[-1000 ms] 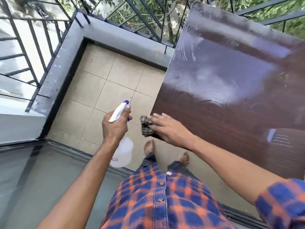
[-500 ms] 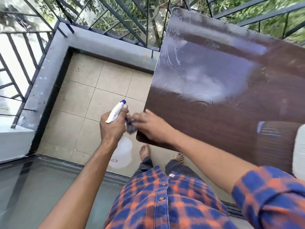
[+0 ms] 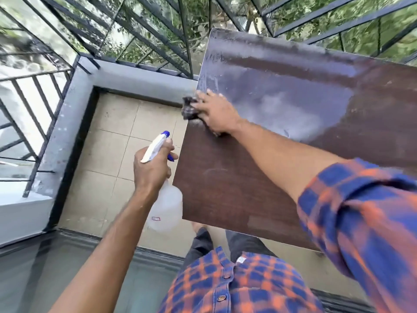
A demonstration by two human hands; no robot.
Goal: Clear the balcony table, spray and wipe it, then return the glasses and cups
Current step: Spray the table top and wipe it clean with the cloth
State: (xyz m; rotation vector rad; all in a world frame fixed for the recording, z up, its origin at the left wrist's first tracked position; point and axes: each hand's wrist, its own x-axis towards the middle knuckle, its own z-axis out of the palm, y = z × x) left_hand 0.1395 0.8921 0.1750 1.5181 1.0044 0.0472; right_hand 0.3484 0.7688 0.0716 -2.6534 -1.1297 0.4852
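Note:
The dark brown balcony table (image 3: 282, 172) fills the right of the head view, its far half covered by a pale wet sheen. My right hand (image 3: 216, 114) presses flat on a dark checked cloth (image 3: 189, 108) at the table's left edge, about halfway along it; part of the cloth hangs past the edge. My left hand (image 3: 153, 166) grips the neck of a clear spray bottle (image 3: 167, 206) with a white and blue trigger head, held just off the table's near left corner. No glasses or cups are in view.
A black metal railing (image 3: 140, 32) runs behind the table and along the left side on a grey concrete kerb (image 3: 67, 123). Beige floor tiles (image 3: 112, 154) lie to the left of the table. A glass door panel (image 3: 45, 267) is at the lower left.
My right hand has slid the cloth away from me along the table's left edge, from the near corner to the middle. My left hand stays holding the spray bottle by that corner.

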